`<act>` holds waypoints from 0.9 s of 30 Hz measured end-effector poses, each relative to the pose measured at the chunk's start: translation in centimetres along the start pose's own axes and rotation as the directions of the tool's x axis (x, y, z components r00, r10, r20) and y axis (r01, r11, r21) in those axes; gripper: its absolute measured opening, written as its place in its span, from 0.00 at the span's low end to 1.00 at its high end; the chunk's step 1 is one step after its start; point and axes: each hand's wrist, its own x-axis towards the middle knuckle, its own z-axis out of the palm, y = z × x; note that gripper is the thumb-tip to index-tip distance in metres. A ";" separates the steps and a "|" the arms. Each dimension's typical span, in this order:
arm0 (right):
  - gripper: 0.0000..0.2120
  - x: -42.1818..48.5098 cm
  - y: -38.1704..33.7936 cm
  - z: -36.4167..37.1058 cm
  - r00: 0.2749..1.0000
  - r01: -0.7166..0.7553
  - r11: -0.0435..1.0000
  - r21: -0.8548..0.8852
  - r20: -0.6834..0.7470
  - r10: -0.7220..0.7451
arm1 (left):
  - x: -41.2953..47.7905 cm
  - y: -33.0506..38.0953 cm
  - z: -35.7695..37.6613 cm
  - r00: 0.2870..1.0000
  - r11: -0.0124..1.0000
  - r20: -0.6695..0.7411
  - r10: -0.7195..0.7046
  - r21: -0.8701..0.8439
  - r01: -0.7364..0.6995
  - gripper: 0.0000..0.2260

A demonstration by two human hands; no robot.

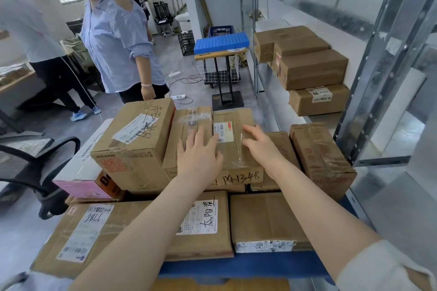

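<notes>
Parcels stacked on the blue cart [236, 264] at bottom of frame. Rested left hand [198, 151] and right hand [262, 146], both flat with fingers spread, at either side of the taped box marked 1348 [236, 149] at centre, atop the pile. Gripped nothing; lift judged yet to come. Upper right, several boxes [312, 68] already shelved; most of the load left.

Office chair [45, 172] cut by left edge, taped box [233, 149] partly hidden under right hand [260, 146]
</notes>
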 end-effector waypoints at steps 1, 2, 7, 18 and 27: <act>0.25 0.0 0.0 0.2 1.000 -0.005 1.000 0.005 0.009 0.005 | 0.1 -0.2 0.0 1.000 1.000 0.005 -0.002 -0.004 0.002 0.22; 0.25 0.1 -0.1 0.3 1.000 -0.012 1.000 0.012 0.017 0.012 | 0.1 -0.3 -0.1 1.000 1.000 0.006 -0.002 -0.010 0.002 0.22; 0.29 0.0 0.2 0.4 1.000 -0.027 0.995 0.101 -0.012 0.028 | 0.0 -0.7 -0.5 1.000 0.999 -0.009 0.005 -0.050 -0.006 0.23; 0.29 -1.1 0.6 0.6 0.995 -0.080 0.972 0.223 -0.036 0.090 | -0.8 -0.7 -0.2 0.998 0.999 -0.035 0.051 0.001 -0.051 0.24; 0.27 -8.7 0.1 -3.9 0.974 -0.015 0.994 0.112 -0.222 0.040 | -1.3 2.7 -4.2 0.979 0.978 -0.022 0.205 -0.025 -0.205 0.24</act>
